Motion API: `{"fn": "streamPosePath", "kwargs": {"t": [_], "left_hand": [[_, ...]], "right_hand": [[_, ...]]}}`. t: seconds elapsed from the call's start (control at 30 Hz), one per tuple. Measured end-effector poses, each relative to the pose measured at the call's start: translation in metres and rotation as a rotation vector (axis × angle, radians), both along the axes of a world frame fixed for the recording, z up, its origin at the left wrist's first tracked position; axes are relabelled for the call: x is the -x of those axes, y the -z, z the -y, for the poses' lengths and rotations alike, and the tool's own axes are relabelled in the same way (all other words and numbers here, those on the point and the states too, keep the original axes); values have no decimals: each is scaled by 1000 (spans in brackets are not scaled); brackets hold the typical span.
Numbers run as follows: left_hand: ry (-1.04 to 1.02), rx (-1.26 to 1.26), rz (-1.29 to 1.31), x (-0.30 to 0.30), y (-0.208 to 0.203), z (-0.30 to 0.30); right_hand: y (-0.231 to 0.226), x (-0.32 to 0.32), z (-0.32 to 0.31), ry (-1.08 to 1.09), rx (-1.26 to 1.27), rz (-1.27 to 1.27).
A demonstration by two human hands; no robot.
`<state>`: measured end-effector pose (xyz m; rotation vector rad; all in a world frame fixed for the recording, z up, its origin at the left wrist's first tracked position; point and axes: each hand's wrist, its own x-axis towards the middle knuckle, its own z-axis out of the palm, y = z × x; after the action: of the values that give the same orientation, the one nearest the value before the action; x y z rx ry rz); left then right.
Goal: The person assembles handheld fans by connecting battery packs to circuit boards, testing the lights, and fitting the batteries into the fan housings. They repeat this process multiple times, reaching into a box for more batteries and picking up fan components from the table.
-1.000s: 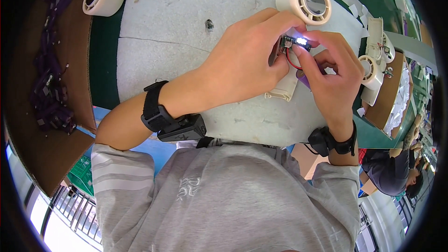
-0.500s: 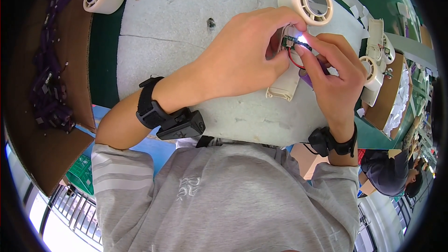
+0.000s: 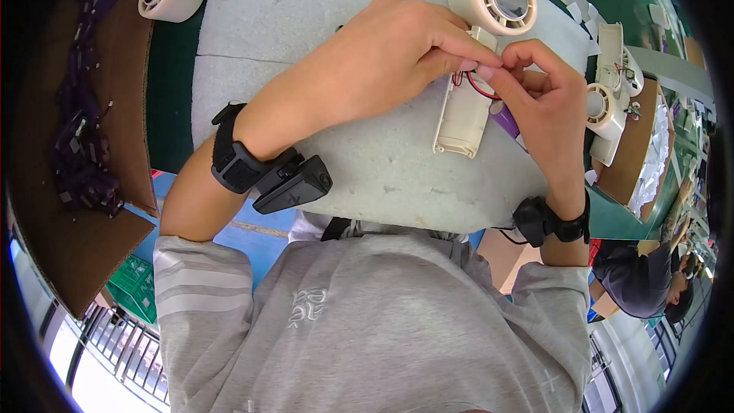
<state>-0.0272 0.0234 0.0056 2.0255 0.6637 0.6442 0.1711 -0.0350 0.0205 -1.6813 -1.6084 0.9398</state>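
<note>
Wires pinched at the open handle of a cream handheld fan

Red and black wires are gripped between left hand and right hand fingertips, just above the handle; slack is best kept small and pulling gentle.

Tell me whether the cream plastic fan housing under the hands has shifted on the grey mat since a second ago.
Cannot tell: the head camera moved. The fan housing lies similarly on the grey mat.
</note>
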Motion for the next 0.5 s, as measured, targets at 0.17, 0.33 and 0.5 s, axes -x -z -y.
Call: {"fn": "streamPosePath", "kwargs": {"t": [0.17,0.33,0.5], "left_hand": [[51,27,9,2,2,-3],[51,123,-12,5,-2,2],[-14,166,20,3,0,4]], "right_hand": [[-1,1,0,-54,78,-20],[-13,-2,1,-191,159,-31],[-17,-7,-1,-270,122,61]]}}
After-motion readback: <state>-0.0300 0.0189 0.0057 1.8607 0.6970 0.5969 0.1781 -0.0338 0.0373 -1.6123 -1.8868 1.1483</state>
